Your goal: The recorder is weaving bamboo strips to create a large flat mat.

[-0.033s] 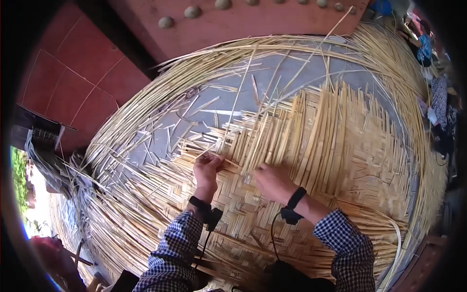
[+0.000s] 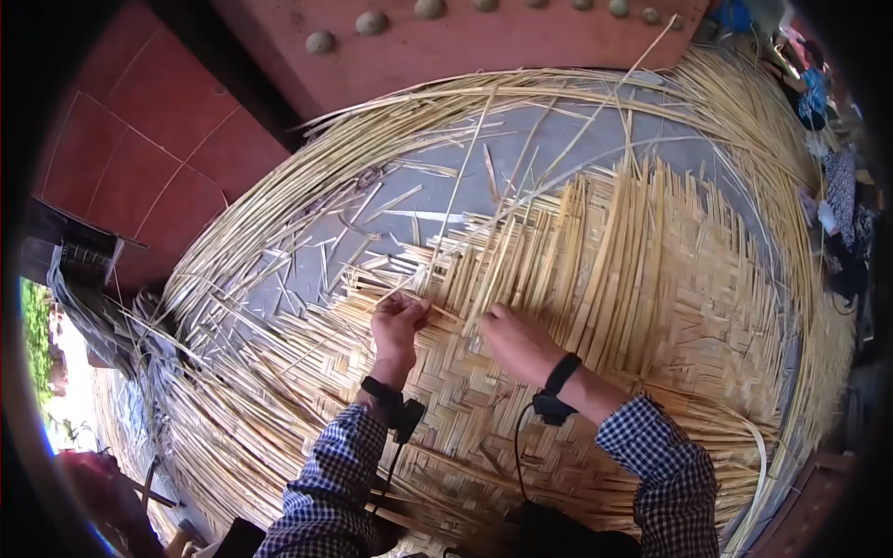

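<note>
A large woven mat (image 2: pixel 714 279) of flat, straw-coloured strips lies under both hands, with long loose strip ends fanning out along its far and left edges. My left hand (image 2: pixel 398 327) is at the left part of the weave, thumb and fingers pinched on a thin strip (image 2: pixel 446 312) that points toward the right hand. A little to its right, my right hand (image 2: pixel 523 346) is curled low over upright strips (image 2: pixel 507 265), its fingertips pressed against the weave. What exactly those fingertips grip is hidden beneath the hand.
A thick band of long loose strips (image 2: pixel 279 200) curves round the mat's far side on the grey floor (image 2: pixel 321 270), where short offcuts lie scattered. Behind stands a red panel (image 2: pixel 521 42) with round studs. Crumpled grey cloth (image 2: pixel 98 321) is at left; a person (image 2: pixel 811 98) is at far right.
My right hand has shifted slightly to the left and away from me. The left hand keeps its pinch in nearly the same place.
</note>
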The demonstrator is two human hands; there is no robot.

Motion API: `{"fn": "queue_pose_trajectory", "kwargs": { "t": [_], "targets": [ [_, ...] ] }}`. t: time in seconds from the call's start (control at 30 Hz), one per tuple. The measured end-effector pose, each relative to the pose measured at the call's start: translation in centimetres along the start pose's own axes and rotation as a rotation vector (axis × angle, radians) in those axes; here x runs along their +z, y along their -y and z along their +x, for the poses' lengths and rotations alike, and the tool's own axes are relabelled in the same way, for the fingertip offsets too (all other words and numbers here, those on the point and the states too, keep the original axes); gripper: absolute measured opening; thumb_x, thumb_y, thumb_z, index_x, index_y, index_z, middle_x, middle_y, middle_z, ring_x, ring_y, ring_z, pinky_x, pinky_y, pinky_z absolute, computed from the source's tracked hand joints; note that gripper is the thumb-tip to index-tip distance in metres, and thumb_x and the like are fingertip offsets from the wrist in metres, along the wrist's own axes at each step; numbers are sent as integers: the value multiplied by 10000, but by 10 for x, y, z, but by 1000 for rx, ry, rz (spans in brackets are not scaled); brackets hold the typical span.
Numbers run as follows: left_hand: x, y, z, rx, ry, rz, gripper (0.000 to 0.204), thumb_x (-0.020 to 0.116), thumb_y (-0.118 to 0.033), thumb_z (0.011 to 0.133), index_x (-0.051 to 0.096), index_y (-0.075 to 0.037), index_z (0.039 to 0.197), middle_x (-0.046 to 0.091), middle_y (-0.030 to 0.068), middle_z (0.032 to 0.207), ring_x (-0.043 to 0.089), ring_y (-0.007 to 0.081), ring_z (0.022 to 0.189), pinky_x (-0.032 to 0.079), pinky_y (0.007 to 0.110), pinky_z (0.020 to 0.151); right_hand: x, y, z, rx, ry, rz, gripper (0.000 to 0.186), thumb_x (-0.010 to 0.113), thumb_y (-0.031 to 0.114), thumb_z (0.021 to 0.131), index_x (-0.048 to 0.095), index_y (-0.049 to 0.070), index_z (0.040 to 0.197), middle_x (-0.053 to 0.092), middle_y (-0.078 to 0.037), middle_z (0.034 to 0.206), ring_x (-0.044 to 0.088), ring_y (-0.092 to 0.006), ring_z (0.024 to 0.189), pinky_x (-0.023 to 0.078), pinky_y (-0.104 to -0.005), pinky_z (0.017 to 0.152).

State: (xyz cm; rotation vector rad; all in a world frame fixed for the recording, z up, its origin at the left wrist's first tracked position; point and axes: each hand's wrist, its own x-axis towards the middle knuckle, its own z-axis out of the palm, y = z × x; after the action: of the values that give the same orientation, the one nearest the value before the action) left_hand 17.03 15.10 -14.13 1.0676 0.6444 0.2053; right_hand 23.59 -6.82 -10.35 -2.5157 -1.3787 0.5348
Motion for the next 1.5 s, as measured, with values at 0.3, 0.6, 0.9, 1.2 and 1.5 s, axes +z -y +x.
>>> {"fn": "queue_pose_trajectory", "kwargs": {
  "t": [0.3,0.6,0.9,1.2,1.5],
  "targets": [
    [-11,-16,-13,-42,104,132,94,706,-11,865,662,-29,947,677,38,829,578,97,690,452,234,619,-1,2,74,107,-99,677,174,695,198,873,695,39,943,677,-145,790,656,-277,723,496,-379,684],
    [-25,-34,79,315,692,593,349,512,-52,950,616,-13,1280,669,126,1212,619,198,1029,501,329,839,40,6,75,272,-170,1184,83,615,139,941,631,58,941,545,-20,704,494,-82,626,448,-282,561],
    [-9,-57,71,-94,725,1159,309,639,-65,842,576,-36,1143,661,71,923,570,99,683,435,252,557,39,-3,55,62,-449,687,114,705,209,838,648,111,847,619,-77,738,636,-275,751,434,-438,674],
    [29,-44,61,-149,623,700,146,660,-52,854,636,-17,995,666,30,765,617,105,620,456,240,495,42,6,55,37,-570,655,106,652,131,821,578,83,762,599,-97,776,622,-297,777,441,-447,695],
    [22,-28,77,276,482,1184,186,704,-72,780,634,-3,938,685,88,790,646,173,709,500,346,593,31,9,45,65,-567,716,51,623,131,858,637,90,883,623,-109,766,627,-313,793,466,-445,710]
  ]
}}
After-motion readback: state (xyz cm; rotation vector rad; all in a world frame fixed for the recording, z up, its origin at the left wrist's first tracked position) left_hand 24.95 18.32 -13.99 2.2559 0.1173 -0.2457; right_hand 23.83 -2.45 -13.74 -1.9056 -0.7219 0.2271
